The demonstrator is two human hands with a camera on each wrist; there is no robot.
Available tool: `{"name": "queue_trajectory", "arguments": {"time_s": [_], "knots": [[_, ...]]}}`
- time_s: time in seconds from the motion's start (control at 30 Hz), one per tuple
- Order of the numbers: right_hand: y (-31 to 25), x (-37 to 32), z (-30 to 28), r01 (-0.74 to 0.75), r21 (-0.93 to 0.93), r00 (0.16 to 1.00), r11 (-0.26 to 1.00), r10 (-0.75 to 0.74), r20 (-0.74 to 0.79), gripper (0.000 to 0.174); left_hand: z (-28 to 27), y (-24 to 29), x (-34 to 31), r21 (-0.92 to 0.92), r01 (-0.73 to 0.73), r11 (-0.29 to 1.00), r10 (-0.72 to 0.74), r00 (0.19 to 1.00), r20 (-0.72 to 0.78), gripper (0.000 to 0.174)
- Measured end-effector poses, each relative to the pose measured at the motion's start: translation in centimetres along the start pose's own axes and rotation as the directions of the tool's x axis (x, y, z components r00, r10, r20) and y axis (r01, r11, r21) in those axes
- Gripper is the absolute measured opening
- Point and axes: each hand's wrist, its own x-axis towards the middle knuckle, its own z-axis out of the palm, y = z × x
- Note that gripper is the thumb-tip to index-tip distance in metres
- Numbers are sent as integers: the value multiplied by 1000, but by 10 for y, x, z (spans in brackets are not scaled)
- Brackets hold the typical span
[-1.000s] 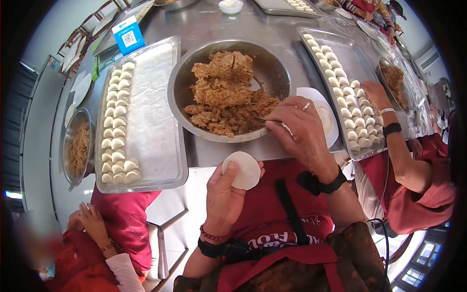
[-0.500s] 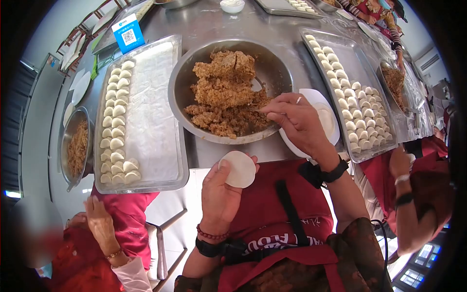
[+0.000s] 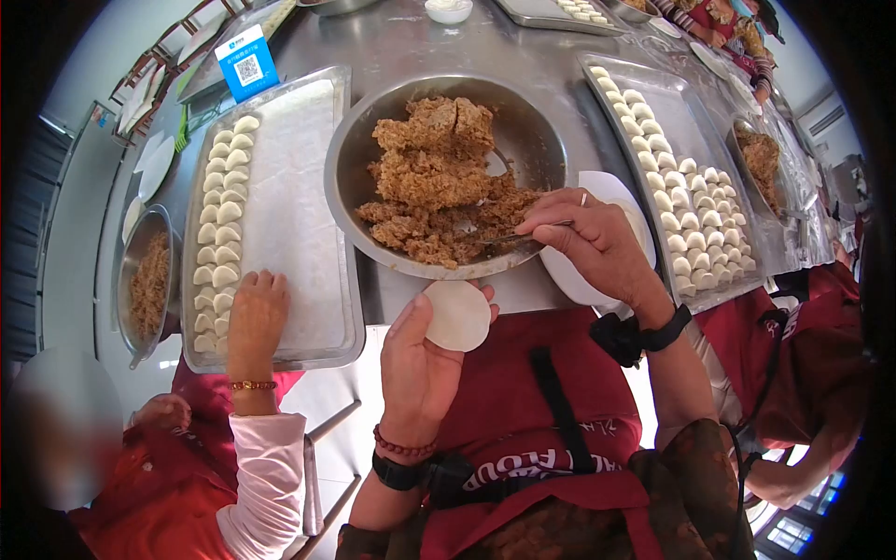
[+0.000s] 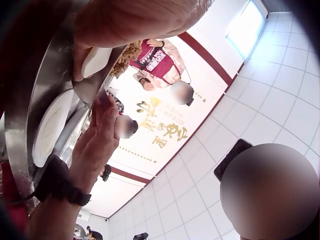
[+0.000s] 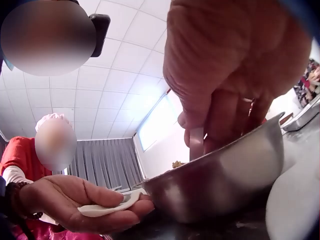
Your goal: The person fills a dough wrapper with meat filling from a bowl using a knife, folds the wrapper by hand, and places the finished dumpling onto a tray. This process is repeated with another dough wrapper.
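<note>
Beside a tray [image 3: 299, 215] of dumplings [image 3: 220, 224], the left hand [image 3: 422, 373] pinches a round wrapper [image 3: 459, 317] under its thumb near a steel bowl [image 3: 530, 126], whose brown filling [image 3: 431, 177] meets a metal utensil [image 3: 509, 238] pinched in the right hand's [image 3: 602, 247] fingers, next to a white plate [image 3: 567, 282].

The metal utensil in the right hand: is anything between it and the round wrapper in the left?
Yes: the big bowl's near rim. The utensil reaches into the filling inside; the wrapper is outside, in the left hand.
</note>
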Motion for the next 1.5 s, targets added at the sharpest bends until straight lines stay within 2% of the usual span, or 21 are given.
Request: {"name": "queue_trajectory", "arguments": {"time_s": [0.27, 0.47, 0.67, 0.77, 0.87, 0.97, 1.07, 1.17, 1.2, 1.3, 1.43, 1.5], "knots": [[9, -2, -2, -49, 159, 999, 986, 47, 20, 17, 7, 9, 0, 5, -10, 1000, 10, 998, 67, 46], [0, -10, -5, -190, 338, 979, 922, 204, -6, 20, 10, 13, -1, 0, -14, 1000, 14, 997, 77, 48], [-6, -17, -4, -177, 359, 973, 916, 219, -78, 22, 15, 16, -2, 19, -29, 999, 28, 997, 74, 49], [-12, -24, -2, -222, 470, 948, 854, 301, -100, 23, 16, 16, -2, 19, -30, 999, 29, 997, 76, 49], [-20, -32, 3, -219, 563, 945, 796, 317, -80, 24, 16, 16, -3, 9, -30, 999, 30, 997, 72, 49], [-23, -48, 9, -160, 296, 963, 942, 215, -164, 23, 17, 16, -6, -15, -22, 1000, 23, 999, 48, 49], [-40, -56, 15, 21, 113, 987, 993, -2, -163, 19, 18, 16, -9, -14, -14, 1000, 14, 999, 50, 50], [-52, -67, 22, 159, -96, 980, 983, -169, -104, 17, 18, 15, -11, -18, -13, 1000, 14, 998, 63, 52], [-55, -72, 24, 213, -204, 970, 956, -232, -74, 18, 18, 15, -12, -27, -15, 1000, 17, 998, 58, 53], [-61, -80, 33, 351, -376, 924, 858, -382, -7, 22, 19, 15, -14, -29, -18, 999, 19, 999, 30, 54], [-59, -91, 41, 367, -387, 918, 846, -396, 5, 22, 20, 13, -13, -14, -35, 999, 35, 999, -9, 55], [-57, -93, 40, 343, -348, 929, 872, -371, -13, 20, 18, 11, -13, -47, -36, 998, 37, 999, 10, 50]]}}
